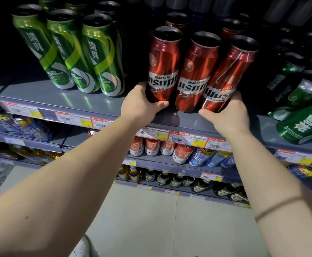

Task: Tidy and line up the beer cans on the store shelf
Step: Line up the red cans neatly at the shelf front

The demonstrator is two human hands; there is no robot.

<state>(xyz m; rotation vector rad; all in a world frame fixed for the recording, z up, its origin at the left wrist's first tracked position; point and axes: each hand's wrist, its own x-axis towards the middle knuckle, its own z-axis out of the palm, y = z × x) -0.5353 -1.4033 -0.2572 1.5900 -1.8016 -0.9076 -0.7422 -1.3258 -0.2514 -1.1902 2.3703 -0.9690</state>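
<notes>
Head view, the only one: both arms reach up the middle of the frame to the top shelf (88, 106). At centre stand three red cans in a front row, long axes upright, leaning a little with the wide lens. The left hand (142, 104) curls round the base of the left red can (162, 67), thumb across its front. The right hand (229, 114) wraps the foot of the right red can (225, 75), thumb at its lower left. The middle red can (194, 75) sits between them, touched by neither hand as far as I can tell. So each hand sits at the outer bottom end of the row, the trio caught between. The next move looks like squeezing the row together and squaring it to the shelf edge. Upper left, three green cans (71, 52) stand together. Far right, dark green cans (300, 125) are toppled on their sides, nearer the right hand.
</notes>
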